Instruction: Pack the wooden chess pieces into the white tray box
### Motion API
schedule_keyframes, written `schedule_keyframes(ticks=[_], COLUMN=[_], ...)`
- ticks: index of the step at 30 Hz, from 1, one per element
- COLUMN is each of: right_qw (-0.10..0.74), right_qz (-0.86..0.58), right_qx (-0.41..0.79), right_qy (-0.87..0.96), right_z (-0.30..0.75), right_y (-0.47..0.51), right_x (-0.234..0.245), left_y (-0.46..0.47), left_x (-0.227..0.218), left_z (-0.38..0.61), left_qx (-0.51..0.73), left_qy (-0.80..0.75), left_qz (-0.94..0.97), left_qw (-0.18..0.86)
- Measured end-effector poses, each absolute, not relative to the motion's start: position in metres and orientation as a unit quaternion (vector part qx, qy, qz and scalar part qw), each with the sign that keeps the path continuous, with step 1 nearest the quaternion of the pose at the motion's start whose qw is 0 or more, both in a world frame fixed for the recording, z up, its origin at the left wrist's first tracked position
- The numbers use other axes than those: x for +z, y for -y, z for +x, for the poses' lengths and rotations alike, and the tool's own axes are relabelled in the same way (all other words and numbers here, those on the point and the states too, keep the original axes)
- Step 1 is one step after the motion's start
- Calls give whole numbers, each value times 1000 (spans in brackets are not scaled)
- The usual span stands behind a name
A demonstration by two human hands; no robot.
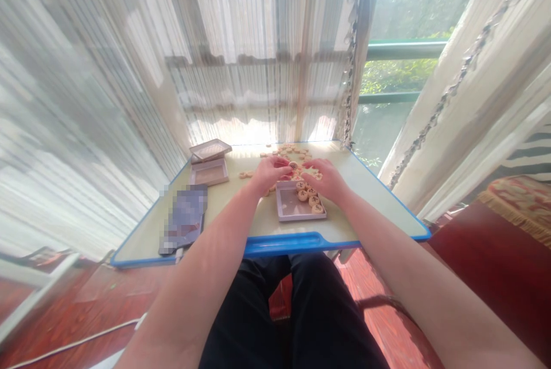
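Round wooden Chinese chess pieces with dark characters are spread over the table beyond a shallow light box (294, 216). Several lie inside this box along its right side, among them a chess piece (317, 209) in the near corner. My left hand (270, 174) is above the box's far left side, its fingers closed at the edge of an upturned Chinese chess piece (293, 166). Across from it, my right hand (326, 178) hovers over the box's far right corner, fingers curved and apart, close to the loose pieces. Both hands partly cover the pieces behind them.
The small table (379, 208) has a raised blue rim (284, 244). At its left stand an open box tray (209, 173) and a tilted box part (210, 150). A phone or tablet (186, 214) with a cable lies nearer. Curtains (258, 30) hang behind.
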State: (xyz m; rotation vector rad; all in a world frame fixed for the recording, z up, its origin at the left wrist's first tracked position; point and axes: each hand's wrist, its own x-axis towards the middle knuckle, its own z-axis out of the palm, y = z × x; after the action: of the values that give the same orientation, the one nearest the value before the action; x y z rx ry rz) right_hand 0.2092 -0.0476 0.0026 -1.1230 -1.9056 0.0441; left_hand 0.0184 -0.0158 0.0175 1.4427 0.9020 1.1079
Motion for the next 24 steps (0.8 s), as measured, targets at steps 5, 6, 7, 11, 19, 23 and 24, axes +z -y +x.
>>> schedule_keyframes(ticks=[5, 6, 7, 11, 19, 23, 24], right_qw=[455, 451, 448, 452, 419, 412, 408], right_qz=[-438, -439, -442, -444, -483, -477, -469], right_qx=[22, 21, 19, 16, 79, 97, 76], right_qy=[775, 777, 777, 774, 765, 770, 780], right_z=[207, 207, 206, 202, 217, 206, 200], right_y=[49, 49, 49, 53, 69, 91, 99], right_x=[3, 3, 4, 6, 24, 24, 21], left_y=[23, 24, 26, 26, 21, 29, 32], left_x=[20, 21, 22, 23, 15, 19, 22], left_z=[22, 23, 23, 23, 7, 2, 2], left_qx=[428, 415, 403, 374, 355, 358, 353], left_qy=[-371, -371, -372, -377, -516, -564, -571], left_qz=[631, 640, 648, 677, 776, 744, 741], left_qw=[529, 530, 529, 510, 77, 3, -4])
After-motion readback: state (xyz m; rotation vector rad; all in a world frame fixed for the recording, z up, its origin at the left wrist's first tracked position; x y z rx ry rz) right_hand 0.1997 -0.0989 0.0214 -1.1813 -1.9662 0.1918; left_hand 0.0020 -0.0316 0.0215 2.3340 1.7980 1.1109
